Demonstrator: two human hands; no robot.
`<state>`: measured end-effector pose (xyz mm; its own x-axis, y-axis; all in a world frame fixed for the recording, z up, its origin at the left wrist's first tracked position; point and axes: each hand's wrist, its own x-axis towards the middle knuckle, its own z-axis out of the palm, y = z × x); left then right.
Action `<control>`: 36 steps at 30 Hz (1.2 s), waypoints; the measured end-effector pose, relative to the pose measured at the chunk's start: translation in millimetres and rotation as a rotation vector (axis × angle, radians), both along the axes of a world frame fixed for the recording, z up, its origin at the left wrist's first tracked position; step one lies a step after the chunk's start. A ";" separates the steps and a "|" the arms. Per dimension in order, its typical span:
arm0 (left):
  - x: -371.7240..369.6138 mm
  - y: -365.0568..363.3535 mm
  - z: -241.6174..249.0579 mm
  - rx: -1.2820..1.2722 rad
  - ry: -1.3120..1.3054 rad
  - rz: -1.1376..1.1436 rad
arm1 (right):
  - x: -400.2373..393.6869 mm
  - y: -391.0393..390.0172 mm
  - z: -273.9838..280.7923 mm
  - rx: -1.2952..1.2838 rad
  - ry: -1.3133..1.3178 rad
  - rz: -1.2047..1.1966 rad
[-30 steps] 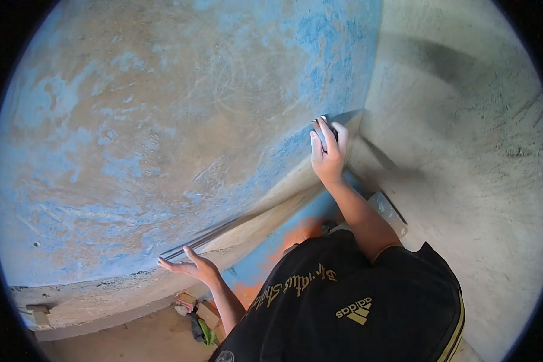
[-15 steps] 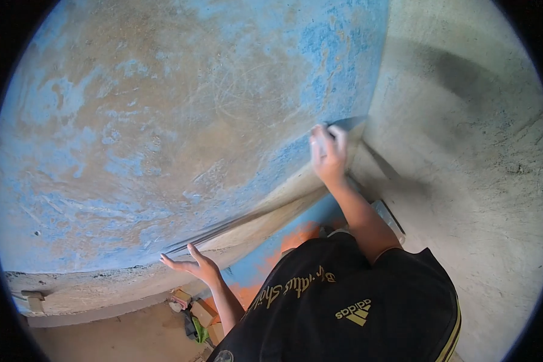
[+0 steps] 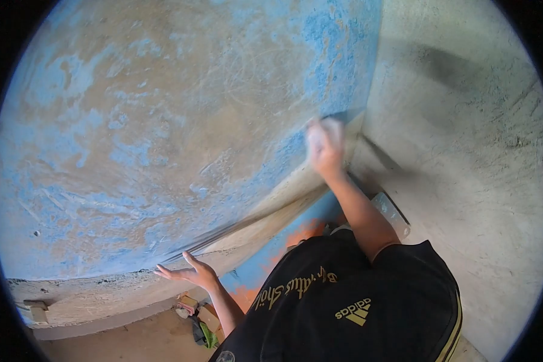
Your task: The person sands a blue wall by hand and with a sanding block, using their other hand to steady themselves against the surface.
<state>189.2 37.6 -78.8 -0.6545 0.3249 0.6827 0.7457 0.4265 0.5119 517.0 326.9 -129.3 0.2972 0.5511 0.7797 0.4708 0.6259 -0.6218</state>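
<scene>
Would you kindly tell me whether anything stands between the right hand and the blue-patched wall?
Nothing visible does. The right hand is at the wall, touching or nearly so, with only a shadow beside it; blur hides whether it holds something. The left hand is well off to the left.

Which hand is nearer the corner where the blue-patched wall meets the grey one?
The right hand, blurred, close to the corner; the left hand is much farther from it, open and sharper.
</scene>
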 end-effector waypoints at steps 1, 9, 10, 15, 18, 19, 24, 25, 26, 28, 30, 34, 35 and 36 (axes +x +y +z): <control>-9.6 -3.4 -0.4 -0.001 0.042 0.005 | 0.1 5.7 0.9 -0.115 0.157 -0.104; -58.7 -18.0 10.4 0.096 0.126 -0.011 | -12.1 -7.8 6.0 -0.041 0.118 -0.078; -63.5 -18.8 9.8 0.113 0.143 -0.022 | -23.3 -12.1 12.8 -0.028 0.271 -0.029; -78.3 -19.0 12.8 0.069 0.215 -0.071 | -29.4 -23.8 7.3 -0.050 0.023 -0.092; -80.7 -21.1 8.2 0.049 0.233 -0.087 | -44.0 -29.9 2.9 -0.019 0.050 -0.061; -83.3 -21.7 7.1 0.047 0.242 -0.096 | -51.1 -33.3 2.6 0.057 0.009 -0.009; -90.9 -24.7 1.6 0.038 0.299 -0.158 | -62.4 -36.1 5.7 -0.030 0.117 -0.138; -92.9 -27.2 0.6 0.028 0.315 -0.167 | -66.6 -34.8 4.7 -0.094 0.207 -0.179; -95.6 -29.9 -1.3 0.014 0.323 -0.173 | -72.8 -40.0 1.3 -0.019 0.114 -0.109; -101.8 -35.6 -5.4 -0.014 0.340 -0.191 | -86.2 -63.7 16.8 0.127 -0.075 0.025; -109.5 -39.3 -10.9 -0.040 0.347 -0.212 | -79.7 -62.6 20.0 -0.042 -0.020 -0.075; -112.6 -45.2 -11.1 -0.035 0.349 -0.282 | -85.3 -65.3 28.2 -0.116 0.027 -0.261; -114.8 -45.8 -11.0 -0.037 0.355 -0.282 | -90.9 -70.1 30.4 -0.057 -0.042 -0.201; -116.1 -47.2 -12.0 -0.040 0.357 -0.285 | -96.6 -80.8 33.4 0.001 -0.115 -0.143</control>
